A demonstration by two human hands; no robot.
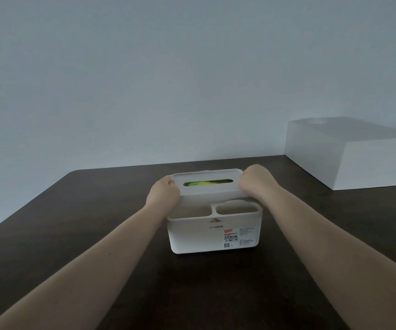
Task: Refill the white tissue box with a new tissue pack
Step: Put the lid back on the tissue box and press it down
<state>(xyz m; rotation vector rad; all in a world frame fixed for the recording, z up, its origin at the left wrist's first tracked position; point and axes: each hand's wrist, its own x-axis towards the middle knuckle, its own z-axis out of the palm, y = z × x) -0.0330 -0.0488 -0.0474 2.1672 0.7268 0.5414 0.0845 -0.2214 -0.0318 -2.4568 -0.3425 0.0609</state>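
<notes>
A pale, bare wall (144,79) fills the upper half of the view. Below it spreads a dark brown wooden table (73,234) with a rounded far-left corner. At the far right of the table sits a large white rectangular carton (349,151), well apart from everything else.

Near the middle of the table stands the white plastic tissue box (216,236), a rounded rectangular organiser with a printed label (231,238) on its near face. Along its near side are two open compartments, a wider one on the left (192,210) and a smaller one on the right (236,208); both look empty.

Over the far part of the box lies its flat white lid (207,184) with a long oval slot. The lid looks slightly raised or not fully seated, though this is hard to judge. Through the slot shows something bright green-yellow, the new tissue pack (206,183), lying inside the box under the lid.

Two bare forearms reach in from the bottom corners. The left hand (163,192) grips the lid's left end, fingers curled over its edge. The right hand (256,182) grips the lid's right end in the same way, knuckles up.
</notes>
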